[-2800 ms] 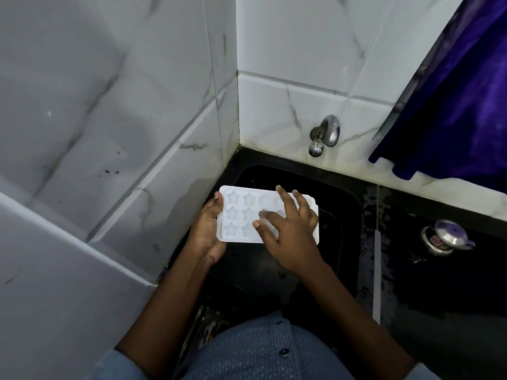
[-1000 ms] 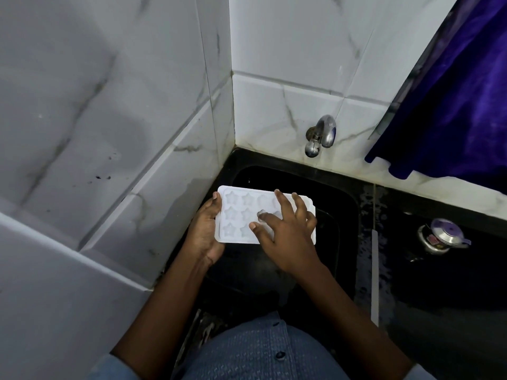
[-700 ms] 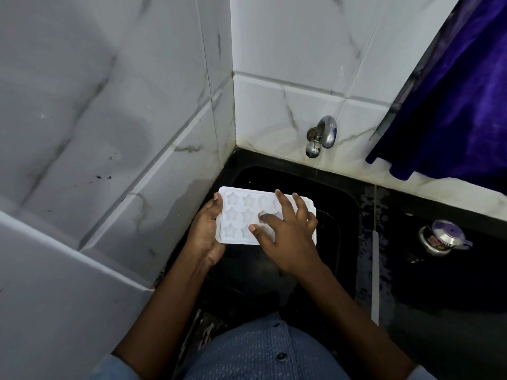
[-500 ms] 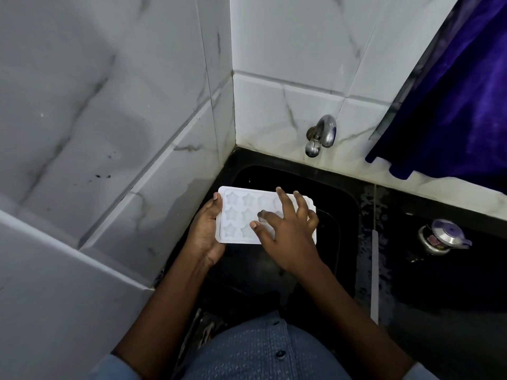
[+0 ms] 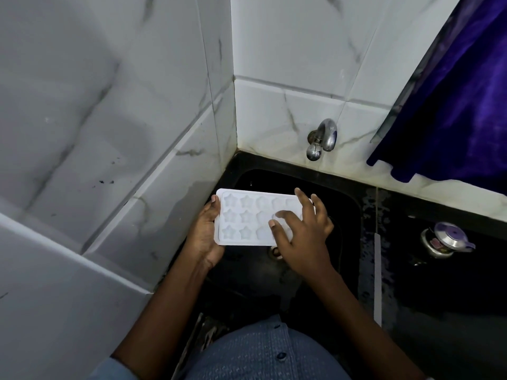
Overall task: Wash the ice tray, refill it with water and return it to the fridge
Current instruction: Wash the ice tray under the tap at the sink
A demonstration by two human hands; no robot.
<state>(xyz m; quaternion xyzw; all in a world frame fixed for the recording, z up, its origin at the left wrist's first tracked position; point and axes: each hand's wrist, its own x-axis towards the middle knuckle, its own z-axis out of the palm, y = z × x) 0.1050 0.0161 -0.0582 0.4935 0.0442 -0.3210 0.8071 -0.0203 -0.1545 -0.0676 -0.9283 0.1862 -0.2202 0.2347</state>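
A white ice tray (image 5: 247, 218) with star-shaped cavities is held level over the black sink (image 5: 343, 193). My left hand (image 5: 204, 234) grips its left short edge, thumb on the rim. My right hand (image 5: 301, 231) lies over the tray's right half, fingers spread and touching the cavities, hiding that part. A chrome tap (image 5: 322, 138) juts from the tiled wall beyond the tray; no water runs from it.
White marble-look tiled walls (image 5: 137, 133) close in on the left and behind the sink. A dark wet counter (image 5: 425, 283) extends right, with a small steel lidded pot (image 5: 444, 239) on it. A purple curtain (image 5: 461, 105) hangs at upper right. The sink drain (image 5: 274, 252) shows below the tray.
My right hand's fingers have shifted slightly over the tray's cavities. The tray and my left hand have stayed nearly still.
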